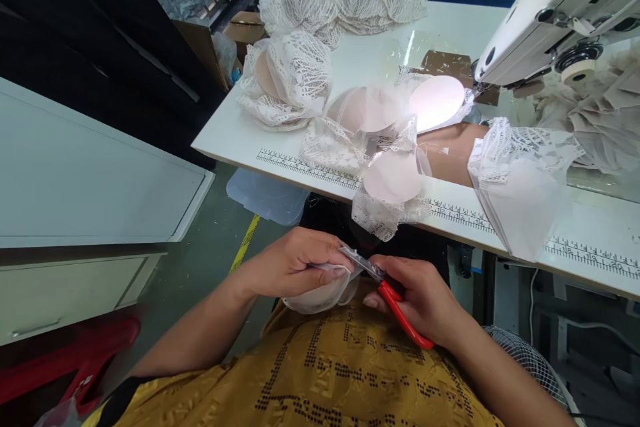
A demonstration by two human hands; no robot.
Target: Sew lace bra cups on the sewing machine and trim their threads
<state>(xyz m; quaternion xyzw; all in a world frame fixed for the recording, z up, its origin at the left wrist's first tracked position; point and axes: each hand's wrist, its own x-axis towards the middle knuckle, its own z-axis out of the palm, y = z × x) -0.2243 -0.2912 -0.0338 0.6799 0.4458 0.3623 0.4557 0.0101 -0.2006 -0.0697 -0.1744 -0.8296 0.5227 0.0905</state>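
Low over the lap, the left hand (295,267) had its fingers closed on the upper edge of a padded cup (320,295), which lay against the yellow shirt (350,373). Just beside it, the right hand (425,300) had its fingers wrapped around red-handled scissors (403,317), the blades touching the cup's rim. Both hands sat below the table (595,267) edge with little room above them, since a lace cup (390,197) overhung that edge. Further back, lace piles (295,73) crowded the left corner, and a sewing machine (540,20) filled the right. Open floor (200,260) lay between table and cabinet (90,167).
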